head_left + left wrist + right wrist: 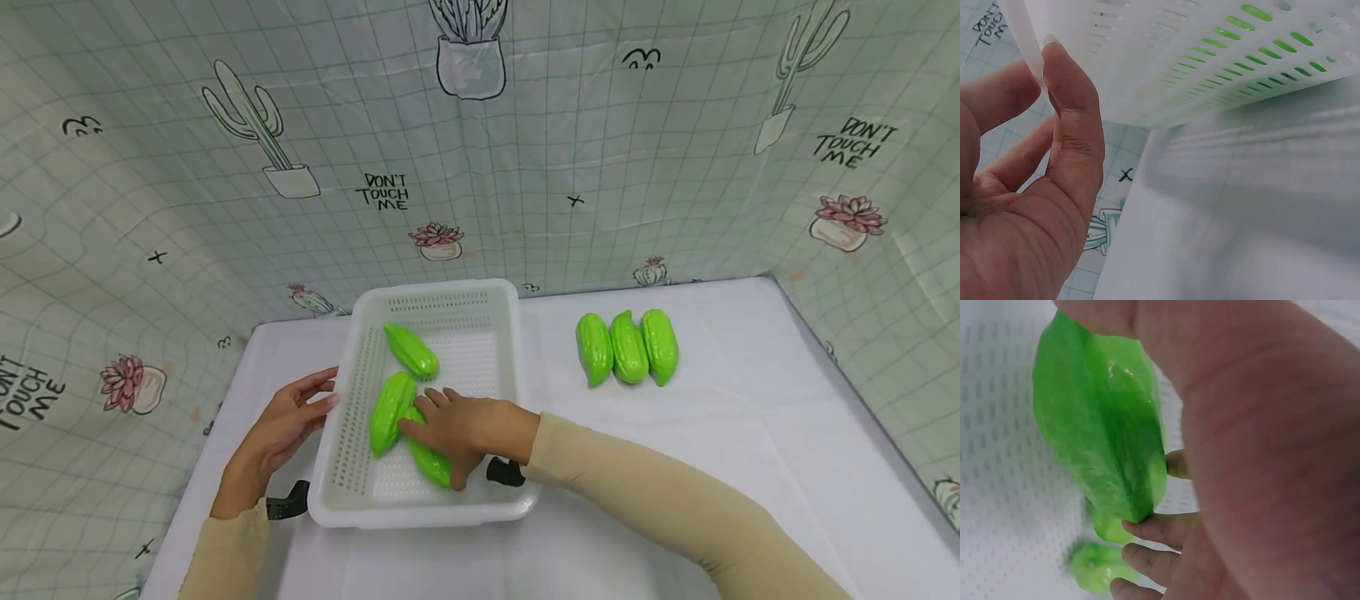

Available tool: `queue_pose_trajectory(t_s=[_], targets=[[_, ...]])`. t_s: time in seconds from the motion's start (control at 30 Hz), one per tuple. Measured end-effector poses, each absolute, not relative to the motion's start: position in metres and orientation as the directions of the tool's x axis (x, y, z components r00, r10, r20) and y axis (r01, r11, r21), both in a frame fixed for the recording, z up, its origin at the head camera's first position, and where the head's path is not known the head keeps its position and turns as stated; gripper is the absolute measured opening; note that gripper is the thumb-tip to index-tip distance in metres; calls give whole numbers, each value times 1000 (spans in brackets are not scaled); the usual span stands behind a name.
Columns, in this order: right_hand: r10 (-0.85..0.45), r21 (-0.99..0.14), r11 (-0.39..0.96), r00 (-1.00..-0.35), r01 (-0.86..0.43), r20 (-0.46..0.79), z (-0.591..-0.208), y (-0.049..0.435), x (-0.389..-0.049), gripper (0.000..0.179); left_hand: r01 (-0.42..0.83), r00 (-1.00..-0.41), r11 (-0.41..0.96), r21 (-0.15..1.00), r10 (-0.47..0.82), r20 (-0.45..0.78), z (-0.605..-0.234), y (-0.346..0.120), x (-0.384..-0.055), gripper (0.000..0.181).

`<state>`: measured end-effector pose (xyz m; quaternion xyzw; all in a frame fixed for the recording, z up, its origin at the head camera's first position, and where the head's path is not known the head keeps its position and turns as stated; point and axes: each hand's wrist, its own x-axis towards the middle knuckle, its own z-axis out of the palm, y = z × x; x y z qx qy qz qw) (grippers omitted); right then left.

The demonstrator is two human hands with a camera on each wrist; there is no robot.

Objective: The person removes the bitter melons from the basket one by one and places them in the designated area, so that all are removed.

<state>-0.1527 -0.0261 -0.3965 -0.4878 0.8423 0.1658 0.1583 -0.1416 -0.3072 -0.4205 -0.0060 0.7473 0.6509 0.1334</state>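
Observation:
Inside the white plastic basket (420, 515), my right hand (457, 425) grips a glossy green star fruit (431, 462). Its thumb and fingers lie along the ridged sides of that star fruit in the right wrist view, and the palm covers part of it in the head view. Close beside it lies a second star fruit (392, 415), and a third star fruit (412, 352) rests farther back in the basket. My left hand (281, 425) touches the basket's left rim from outside with relaxed, slightly bent fingers (1075, 119).
Three more star fruits (628, 347) lie side by side on the white tablecloth (727, 433) to the right of the basket. A patterned cloth backdrop (525, 150) stands behind and at both sides. Black straps (288, 502) show near the wrists.

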Motion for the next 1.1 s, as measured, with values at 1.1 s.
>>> queue_pose_trajectory(t_s=[1.1], targets=[[-887,-27,447,-439,-894,-142,-347,47,-152,116,-192,-962,88,977,182,-205,-422,-309,-141,66]])
